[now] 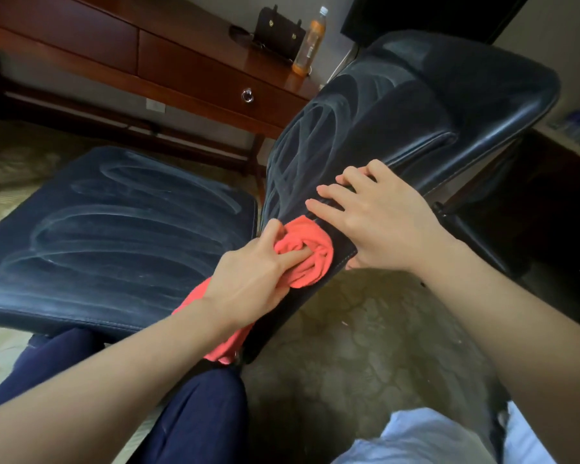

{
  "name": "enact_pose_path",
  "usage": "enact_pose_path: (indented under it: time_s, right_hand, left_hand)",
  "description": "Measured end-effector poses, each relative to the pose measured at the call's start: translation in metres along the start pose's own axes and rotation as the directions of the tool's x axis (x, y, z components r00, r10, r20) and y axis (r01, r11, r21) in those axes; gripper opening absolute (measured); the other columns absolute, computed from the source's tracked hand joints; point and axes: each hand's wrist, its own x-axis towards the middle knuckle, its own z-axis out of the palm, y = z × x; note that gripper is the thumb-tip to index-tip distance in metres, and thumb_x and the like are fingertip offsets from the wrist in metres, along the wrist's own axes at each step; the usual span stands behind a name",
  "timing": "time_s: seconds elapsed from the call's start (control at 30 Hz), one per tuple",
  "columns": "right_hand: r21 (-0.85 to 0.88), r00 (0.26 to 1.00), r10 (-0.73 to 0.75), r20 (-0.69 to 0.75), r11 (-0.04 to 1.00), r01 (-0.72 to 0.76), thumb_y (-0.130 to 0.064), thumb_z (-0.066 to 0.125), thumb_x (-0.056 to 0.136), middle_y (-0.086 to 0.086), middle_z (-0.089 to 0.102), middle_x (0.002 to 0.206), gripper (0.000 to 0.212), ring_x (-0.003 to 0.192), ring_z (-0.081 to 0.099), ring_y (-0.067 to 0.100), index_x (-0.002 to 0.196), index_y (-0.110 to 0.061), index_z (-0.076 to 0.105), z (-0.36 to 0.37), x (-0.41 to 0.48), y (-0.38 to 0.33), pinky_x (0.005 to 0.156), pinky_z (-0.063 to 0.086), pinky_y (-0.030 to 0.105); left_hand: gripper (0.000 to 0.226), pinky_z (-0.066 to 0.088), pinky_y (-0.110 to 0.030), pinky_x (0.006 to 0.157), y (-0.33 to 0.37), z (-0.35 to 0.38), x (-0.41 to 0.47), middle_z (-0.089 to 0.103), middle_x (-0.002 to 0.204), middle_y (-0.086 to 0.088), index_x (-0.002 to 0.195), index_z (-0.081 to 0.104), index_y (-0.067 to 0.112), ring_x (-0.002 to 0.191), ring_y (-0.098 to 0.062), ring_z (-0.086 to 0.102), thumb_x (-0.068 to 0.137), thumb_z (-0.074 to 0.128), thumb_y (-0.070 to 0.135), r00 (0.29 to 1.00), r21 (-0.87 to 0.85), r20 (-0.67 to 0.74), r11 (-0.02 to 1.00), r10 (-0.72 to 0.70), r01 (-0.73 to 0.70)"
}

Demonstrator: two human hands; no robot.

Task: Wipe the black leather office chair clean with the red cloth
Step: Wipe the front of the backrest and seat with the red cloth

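Wiping, head view only: your left hand (255, 272) presses the soft, bunched red cloth (307, 252) onto the near edge of the black leather office chair (416, 105), fingers curled into the wad and pinching it. A loose tail hangs under your wrist. Your right hand (375, 222) lies just beside it on the same panel, fingers straight and slightly spread, thumb mostly hidden under the edge. Whitish streaks cover the padded seat (114, 229). The cloth looks light and limp, so keep it wadded. The leather looks slick and the chair may swivel, so brace at the panel edge.
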Motion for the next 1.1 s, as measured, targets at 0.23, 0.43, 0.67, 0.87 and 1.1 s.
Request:
enact_pose_path:
  time_s: [0.23, 0.43, 0.67, 0.87, 1.1]
  right_hand:
    - [-0.009, 0.999, 0.040, -0.007, 0.999, -0.040, -0.062, 0.078, 0.051, 0.009, 0.063, 0.117, 0.095, 0.101, 0.053, 0.032, 0.130, -0.014, 0.055, 0.005, 0.000, -0.002, 0.081, 0.027, 0.042]
    - [-0.006, 0.999, 0.046, -0.001, 0.999, -0.046, -0.060, 0.077, 0.053, 0.008, 0.062, 0.117, 0.092, 0.101, 0.053, 0.032, 0.130, -0.014, 0.055, 0.008, -0.002, -0.002, 0.082, 0.034, 0.043]
    - [-0.029, 0.998, 0.053, 0.017, 0.998, -0.052, -0.063, 0.076, 0.053, 0.006, 0.063, 0.119, 0.091, 0.103, 0.054, 0.030, 0.129, -0.018, 0.056, 0.006, -0.001, -0.003, 0.085, 0.041, 0.042]
    - [-0.030, 0.995, 0.066, 0.069, 0.997, -0.064, -0.065, 0.076, 0.054, 0.003, 0.059, 0.126, 0.093, 0.112, 0.051, 0.029, 0.134, -0.022, 0.052, -0.001, -0.001, -0.003, 0.092, 0.041, 0.042]
    - [-0.039, 0.995, 0.075, 0.069, 0.997, -0.072, -0.067, 0.077, 0.050, 0.003, 0.061, 0.123, 0.095, 0.107, 0.054, 0.028, 0.131, -0.022, 0.055, 0.001, -0.001, -0.003, 0.088, 0.042, 0.041]
  left_hand:
    - [0.032, 0.041, -0.028, 0.035, -0.009, 0.030, -0.006, 0.046, 0.106, -0.006, 0.114, 0.056, 0.037, 0.078, -0.024, 0.057, 0.090, 0.037, 0.045, 0.998, 0.018, -0.059, 1.000, -0.022, 0.023]
    - [0.024, 0.046, -0.034, 0.037, -0.014, 0.049, -0.022, 0.044, 0.103, -0.007, 0.112, 0.056, 0.038, 0.077, -0.026, 0.055, 0.093, 0.041, 0.044, 0.998, 0.053, -0.017, 0.997, -0.063, 0.064]
    - [0.034, 0.051, -0.038, 0.055, -0.017, 0.065, -0.037, 0.036, 0.116, -0.005, 0.127, 0.050, 0.044, 0.087, -0.026, 0.052, 0.094, 0.053, 0.034, 0.970, 0.128, 0.142, 0.975, -0.197, 0.179]
    - [0.051, 0.044, -0.035, 0.069, -0.018, 0.067, -0.054, 0.024, 0.125, -0.003, 0.132, 0.041, 0.042, 0.092, -0.026, 0.054, 0.087, 0.055, 0.022, 0.875, 0.093, 0.344, 0.940, -0.341, 0.329]
    - [0.071, 0.043, -0.034, 0.077, -0.024, 0.046, -0.084, 0.051, 0.106, 0.011, 0.118, 0.023, 0.042, 0.087, -0.026, 0.058, 0.071, 0.070, 0.017, 0.922, -0.427, 0.164, 0.817, -0.351, 0.387]
